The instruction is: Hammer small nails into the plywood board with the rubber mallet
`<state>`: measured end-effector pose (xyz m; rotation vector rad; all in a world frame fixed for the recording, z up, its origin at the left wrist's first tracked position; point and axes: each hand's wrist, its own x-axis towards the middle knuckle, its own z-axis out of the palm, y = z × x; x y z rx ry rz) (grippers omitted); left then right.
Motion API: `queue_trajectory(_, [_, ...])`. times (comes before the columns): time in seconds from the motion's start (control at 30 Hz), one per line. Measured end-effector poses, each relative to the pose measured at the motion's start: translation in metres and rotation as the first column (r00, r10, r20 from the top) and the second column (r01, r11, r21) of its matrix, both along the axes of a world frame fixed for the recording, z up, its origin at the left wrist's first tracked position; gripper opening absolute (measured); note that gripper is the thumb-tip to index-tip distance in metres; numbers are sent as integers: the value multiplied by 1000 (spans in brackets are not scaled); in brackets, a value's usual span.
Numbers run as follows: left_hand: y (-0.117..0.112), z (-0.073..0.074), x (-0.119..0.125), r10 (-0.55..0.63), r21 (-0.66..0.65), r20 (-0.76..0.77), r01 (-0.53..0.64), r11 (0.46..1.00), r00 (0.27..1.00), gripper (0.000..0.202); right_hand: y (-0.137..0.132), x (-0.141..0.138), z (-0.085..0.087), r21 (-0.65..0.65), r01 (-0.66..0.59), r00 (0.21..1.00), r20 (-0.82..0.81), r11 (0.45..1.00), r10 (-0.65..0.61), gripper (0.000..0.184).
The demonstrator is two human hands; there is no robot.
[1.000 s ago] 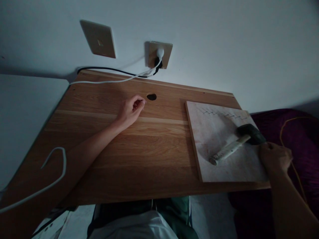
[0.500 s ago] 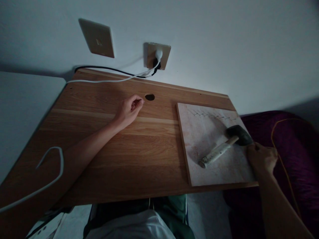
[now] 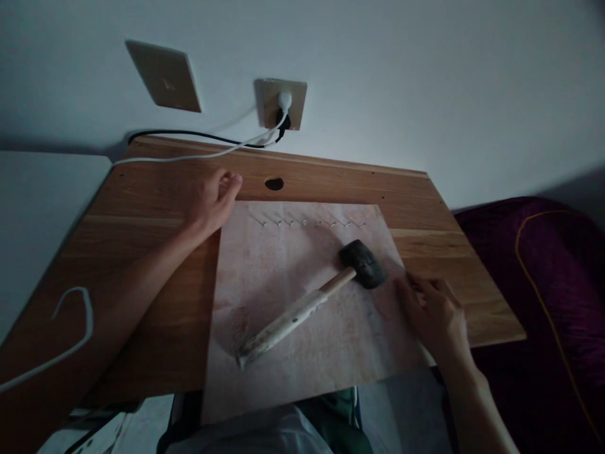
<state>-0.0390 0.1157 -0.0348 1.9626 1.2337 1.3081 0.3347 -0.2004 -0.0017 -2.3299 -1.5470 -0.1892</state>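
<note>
A pale plywood board [image 3: 293,359] lies across the middle of the wooden desk [image 3: 142,252], its near edge hanging over the front. A mallet [image 3: 307,302] with a black head and a light wooden handle rests on the board. A row of small nails [image 3: 307,222] runs along the board's far edge. My right hand [image 3: 432,315] grips the board's right edge, fingers curled over it, just right of the mallet head. My left hand [image 3: 212,202] rests on the desk at the board's far left corner, fingers loosely curled and touching the corner.
A round cable hole [image 3: 274,184] is in the desk behind the board. Black and white cables [image 3: 198,148] run along the desk's back edge to a wall socket [image 3: 281,104]. A white cord [image 3: 70,334] loops at the left front. A purple cushion [image 3: 543,302] lies at the right.
The board with the mallet on it has slid left from the desk's right end to the middle, carried by my right hand. My left hand has drawn back left to the board's corner.
</note>
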Motion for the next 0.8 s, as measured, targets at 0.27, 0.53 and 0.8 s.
queue_trajectory(0.27, [-7, 27, -5, -100, 81, -275, 127, 989, 956, 40, 43, -12, 33, -13, -312, 941, -145, 950, 307, 46])
queue_trajectory(0.53, [-28, 36, 8, -187, 21, -380, 211, 977, 906, 35, 163, -32, 37, 214, -547, 760, -280, 809, 587, 22])
queue_trajectory(0.8, [-27, 37, 5, -259, -22, -450, 280, 960, 855, 37, 182, -42, -2, 384, -558, 750, -145, 735, 645, 18])
